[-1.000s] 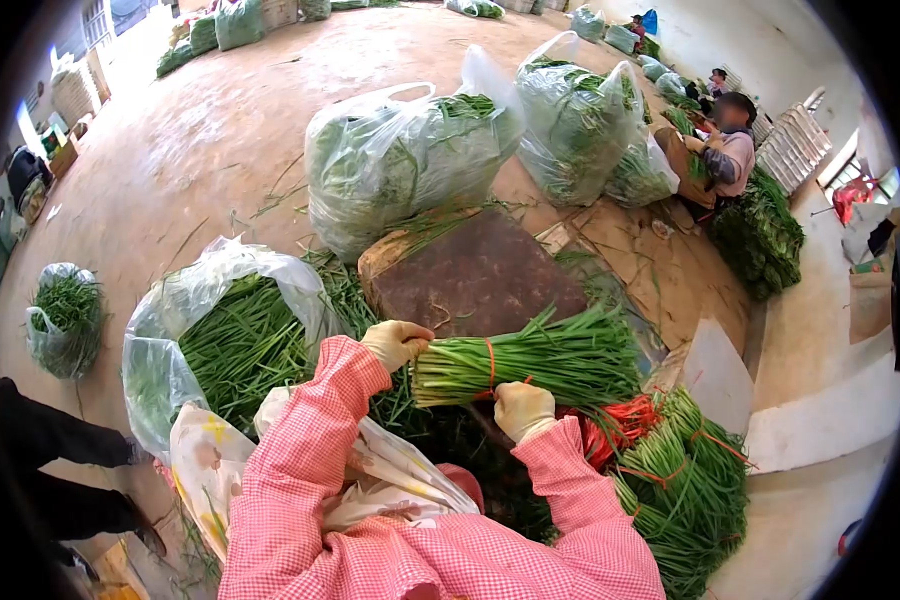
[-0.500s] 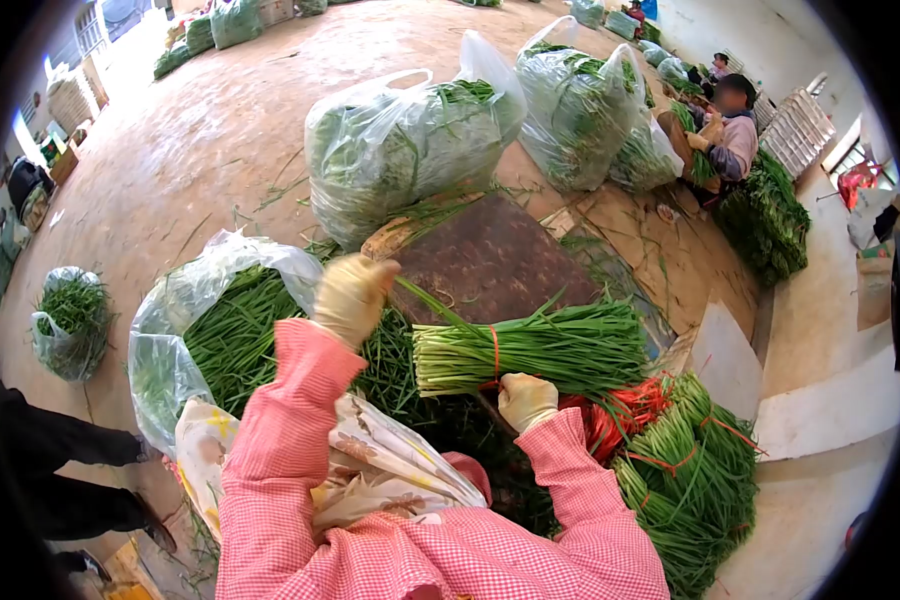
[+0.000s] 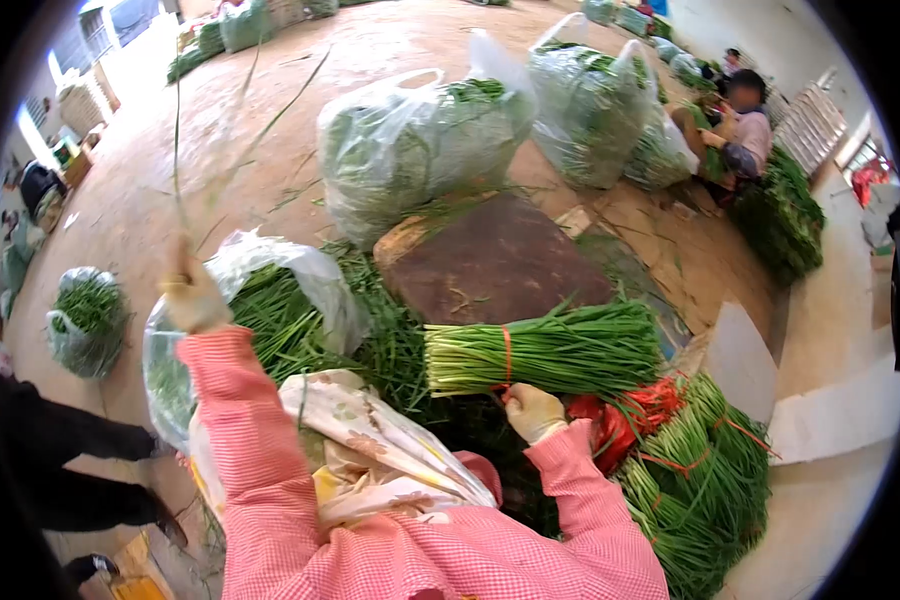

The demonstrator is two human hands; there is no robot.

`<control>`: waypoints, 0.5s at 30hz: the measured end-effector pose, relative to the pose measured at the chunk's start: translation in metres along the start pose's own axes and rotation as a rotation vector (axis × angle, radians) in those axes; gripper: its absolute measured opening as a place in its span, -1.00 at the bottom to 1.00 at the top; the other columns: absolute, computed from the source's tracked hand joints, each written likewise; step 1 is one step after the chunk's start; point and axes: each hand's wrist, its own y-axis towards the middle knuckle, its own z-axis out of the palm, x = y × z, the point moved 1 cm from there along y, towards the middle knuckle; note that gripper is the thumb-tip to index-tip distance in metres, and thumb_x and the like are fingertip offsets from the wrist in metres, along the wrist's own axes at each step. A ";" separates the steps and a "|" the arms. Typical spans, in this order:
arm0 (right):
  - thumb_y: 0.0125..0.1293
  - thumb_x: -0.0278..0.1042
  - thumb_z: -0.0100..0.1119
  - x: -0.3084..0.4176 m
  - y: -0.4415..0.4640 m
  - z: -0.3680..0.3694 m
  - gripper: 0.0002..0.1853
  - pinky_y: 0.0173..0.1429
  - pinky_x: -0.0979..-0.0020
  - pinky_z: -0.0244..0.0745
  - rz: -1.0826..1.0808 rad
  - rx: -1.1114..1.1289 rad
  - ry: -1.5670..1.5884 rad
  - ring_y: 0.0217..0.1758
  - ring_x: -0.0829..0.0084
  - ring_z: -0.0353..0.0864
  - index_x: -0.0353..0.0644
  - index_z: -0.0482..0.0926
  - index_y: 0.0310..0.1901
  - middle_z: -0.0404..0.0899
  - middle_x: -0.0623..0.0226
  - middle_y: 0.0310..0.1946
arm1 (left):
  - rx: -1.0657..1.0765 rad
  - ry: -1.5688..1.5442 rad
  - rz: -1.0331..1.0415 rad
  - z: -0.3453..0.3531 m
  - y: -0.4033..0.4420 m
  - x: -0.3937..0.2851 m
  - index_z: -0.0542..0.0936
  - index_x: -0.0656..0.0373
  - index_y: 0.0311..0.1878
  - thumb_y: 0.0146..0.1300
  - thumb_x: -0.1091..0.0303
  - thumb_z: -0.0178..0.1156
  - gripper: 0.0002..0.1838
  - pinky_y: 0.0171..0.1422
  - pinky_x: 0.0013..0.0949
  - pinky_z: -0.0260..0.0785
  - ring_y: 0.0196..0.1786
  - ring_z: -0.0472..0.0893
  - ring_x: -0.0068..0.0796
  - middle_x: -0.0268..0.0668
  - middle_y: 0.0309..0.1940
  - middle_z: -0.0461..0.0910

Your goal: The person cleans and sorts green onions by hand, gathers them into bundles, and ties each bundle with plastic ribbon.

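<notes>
A bundle of chives (image 3: 580, 350) lies across the near edge of a dark brown board (image 3: 490, 262), bound by an orange-red tie (image 3: 507, 355). My gloved right hand (image 3: 533, 412) is closed at the bundle's lower edge, fingers pinched on the tie. Out to the left, my gloved left hand (image 3: 195, 297) is raised and motion-blurred. A few loose chive leaves (image 3: 177, 135) fan upward from its pinched fingertips. Below that hand sits an open plastic bag (image 3: 325, 280) with loose chives (image 3: 275, 318) inside.
Tied chive bundles (image 3: 705, 490) are piled at my right beside red ties (image 3: 620, 420). Full plastic bags (image 3: 425, 145) stand beyond the board. A person (image 3: 745, 130) sits at back right. Someone's dark-trousered legs (image 3: 80, 470) are at left, near a small bag of greens (image 3: 88, 310).
My left hand has swung from beside the bundle out to the left, carrying loose chive leaves away and up. My right hand stays at the tie, and the bundle lies in place.
</notes>
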 end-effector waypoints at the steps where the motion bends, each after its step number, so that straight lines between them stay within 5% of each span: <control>1: 0.13 -0.27 -0.03 -0.006 0.000 0.007 -0.79 -0.10 0.17 0.47 0.019 -0.011 0.016 -0.21 0.11 0.59 -0.07 0.60 -0.30 0.62 0.19 -0.35 | 0.040 -0.030 0.146 0.028 -0.019 0.075 0.53 0.25 0.07 0.27 0.45 0.03 -0.68 -0.46 -0.36 0.21 -0.55 0.31 -0.58 -0.39 -0.57 0.41; 2: 0.14 -0.27 -0.03 -0.003 -0.001 0.004 -0.79 -0.09 0.19 0.47 0.045 0.011 0.032 -0.20 0.12 0.60 -0.09 0.60 -0.30 0.62 0.17 -0.35 | 0.103 -0.189 0.006 0.030 -0.043 0.082 0.48 0.26 0.12 0.29 0.44 0.01 -0.66 -0.41 -0.32 0.28 -0.54 0.39 -0.48 -0.27 -0.55 0.47; 4: 0.15 -0.30 -0.04 -0.011 0.001 0.010 -0.79 -0.08 0.20 0.47 0.033 0.014 0.082 -0.19 0.13 0.60 -0.11 0.59 -0.30 0.62 0.16 -0.34 | 0.786 0.029 -0.715 0.026 -0.080 0.103 0.35 0.24 0.23 0.35 0.20 -0.04 -0.54 -0.26 -0.34 0.41 -0.44 0.56 -0.40 -0.08 -0.45 0.57; 6: 0.15 -0.27 -0.04 -0.008 0.005 0.009 -0.78 -0.09 0.20 0.47 0.032 0.005 0.071 -0.20 0.12 0.60 -0.07 0.60 -0.29 0.63 0.19 -0.34 | 1.278 -0.028 -0.816 0.004 -0.106 0.041 0.36 0.24 0.21 0.35 0.08 -0.04 -0.50 -0.18 -0.29 0.43 -0.32 0.60 -0.37 -0.12 -0.34 0.59; 10: 0.15 -0.24 -0.05 -0.006 0.007 0.002 -0.77 -0.08 0.21 0.47 0.008 0.027 0.074 -0.18 0.14 0.60 -0.04 0.60 -0.28 0.63 0.22 -0.29 | 1.143 -0.135 0.317 0.018 -0.145 -0.071 0.50 0.12 0.08 0.21 0.22 0.12 -0.62 -0.07 -0.23 0.44 -0.17 0.60 -0.19 -0.15 -0.20 0.60; 14: 0.16 -0.24 -0.06 0.002 0.001 -0.003 -0.76 -0.06 0.21 0.47 0.060 0.076 -0.041 -0.19 0.13 0.59 -0.04 0.59 -0.25 0.63 0.23 -0.30 | 1.214 -0.209 0.585 0.063 -0.187 -0.134 0.54 0.08 0.05 0.18 0.26 0.14 -0.65 0.09 -0.20 0.40 -0.02 0.55 -0.14 -0.15 -0.02 0.54; 15: 0.16 -0.24 -0.07 0.004 -0.001 -0.004 -0.76 -0.05 0.20 0.47 0.046 0.051 -0.001 -0.19 0.12 0.59 -0.04 0.59 -0.24 0.63 0.22 -0.30 | 1.410 -0.182 0.518 0.073 -0.194 -0.136 0.53 0.06 0.08 0.17 0.25 0.14 -0.62 0.12 -0.23 0.39 0.00 0.55 -0.14 -0.13 -0.02 0.55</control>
